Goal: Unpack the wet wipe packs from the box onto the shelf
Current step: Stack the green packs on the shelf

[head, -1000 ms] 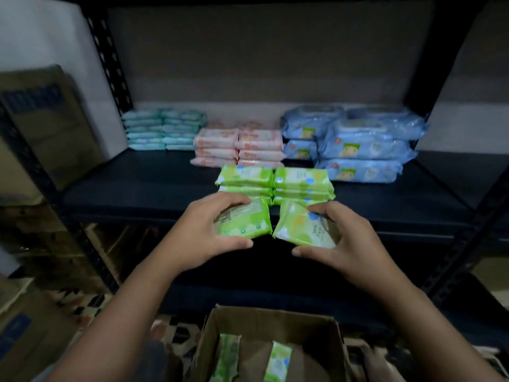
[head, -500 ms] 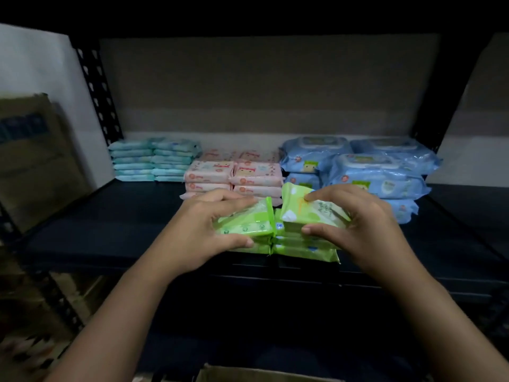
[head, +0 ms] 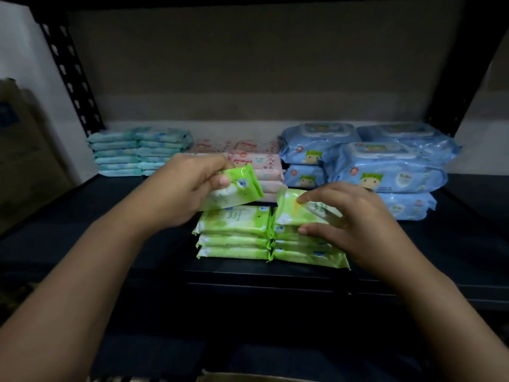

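Wet wipe packs in green wrappers are stacked in two columns at the front of the dark shelf, and two more are in the hands. Nearest the camera, only a strip of the cardboard box rim is seen at the bottom edge. Both forearms are stretched forward and upward from the lower corners toward the green stacks.

A green pack is gripped by the left hand, fingers curled over its upper edge and thumb on its face; it is held tilted, just above the left green column, in which three packs are counted. A second green pack is held by the right hand on top of the right green column, fingers bent over its top and thumb against its near edge. At least three packs are seen beneath it; the exact count is hidden by the hand.

Behind, a pink stack is partly covered by the left hand, so its count cannot be told. Farther left, teal packs are laid in two columns, about six high in the nearer one. To the right, at least five large blue packs are piled. A cardboard carton stands at the far left, outside the rack.
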